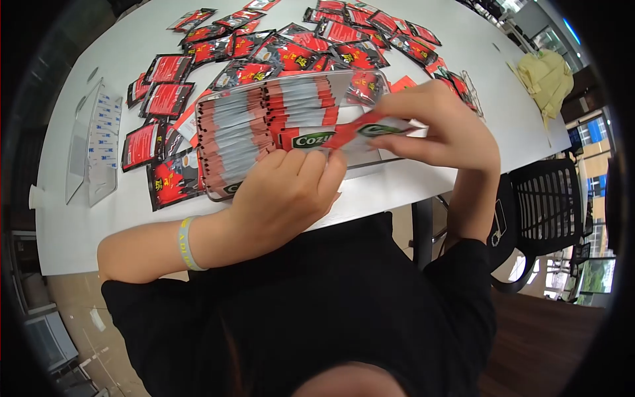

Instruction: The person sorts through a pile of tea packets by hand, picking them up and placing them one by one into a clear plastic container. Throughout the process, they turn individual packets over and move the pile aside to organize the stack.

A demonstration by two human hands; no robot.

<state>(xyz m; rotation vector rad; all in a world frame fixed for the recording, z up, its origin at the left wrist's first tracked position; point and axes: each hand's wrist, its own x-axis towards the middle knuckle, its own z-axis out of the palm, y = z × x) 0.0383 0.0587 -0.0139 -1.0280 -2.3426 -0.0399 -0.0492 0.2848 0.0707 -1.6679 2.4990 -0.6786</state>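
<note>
A clear plastic box holds two rows of sachets standing on edge, the left row pink and grey, the right row red and grey. Between the thumb and fingers of my right hand is a red and white sachet marked "Cozy", tilted over the box's right part. My left hand curls over the near side of the box, its fingertips against another "Cozy" sachet at the front of the right row. The tips of its fingers are partly hidden.
Many red and black packets lie scattered behind and left of the box on the white table. A clear plastic tray with blue-marked strips stands at left. Yellow cloth hangs at the right edge, near a black chair.
</note>
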